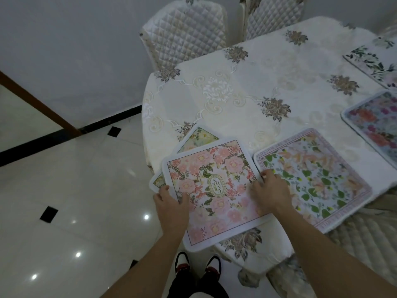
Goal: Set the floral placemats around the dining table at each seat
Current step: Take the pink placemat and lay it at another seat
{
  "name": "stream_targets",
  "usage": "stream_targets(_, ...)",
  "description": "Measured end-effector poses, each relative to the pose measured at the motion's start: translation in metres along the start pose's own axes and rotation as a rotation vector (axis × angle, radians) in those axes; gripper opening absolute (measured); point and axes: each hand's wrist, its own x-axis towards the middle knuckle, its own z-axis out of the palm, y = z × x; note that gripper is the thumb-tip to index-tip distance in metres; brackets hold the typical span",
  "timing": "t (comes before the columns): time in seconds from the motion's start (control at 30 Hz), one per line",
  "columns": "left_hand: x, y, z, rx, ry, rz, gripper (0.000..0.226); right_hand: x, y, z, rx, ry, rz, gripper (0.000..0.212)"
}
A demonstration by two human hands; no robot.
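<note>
Left hand [171,200] pinches pink mat [225,168] edge; right hand [270,190] on opposite edge, fingers [266,174] curved, grip unclear. Lift clear of green mat [199,138] beneath, then square it to bench [257,82] edge.

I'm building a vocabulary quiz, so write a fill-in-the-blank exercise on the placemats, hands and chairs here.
1. The left hand and right hand hold the pink floral square placemat, which lies ___ a pale green floral placemat.
2. The lilac-bordered leafy placemat lies to the pink one's ___.
3. Beyond the cream embroidered tablecloth stand ___ white quilted chairs.
Missing words: on top of; right; two.
</note>
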Motion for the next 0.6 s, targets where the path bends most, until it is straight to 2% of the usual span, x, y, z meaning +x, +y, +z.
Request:
stream_targets(0.17,-0.001,0.008,-0.002,-0.124,0.020,-0.030,0.047,0.008,0.000,0.000,0.113,0.044,-0.013,0.039)
stream_targets(0.27,0.002,0.012,-0.005,-0.178,0.005,-0.030,0.042,0.008,-0.007,-0.005,0.283,-0.040,-0.019,0.026)
stream_targets(0.43,0.012,0.014,-0.013,-0.054,-0.043,0.115,0.016,0.000,-0.012,-0.016,0.524,-0.142,-0.051,0.020)
stream_targets(0.6,0.027,0.028,-0.030,-0.048,-0.043,0.205,0.024,-0.006,-0.019,-0.037,0.677,-0.153,0.000,0.021)
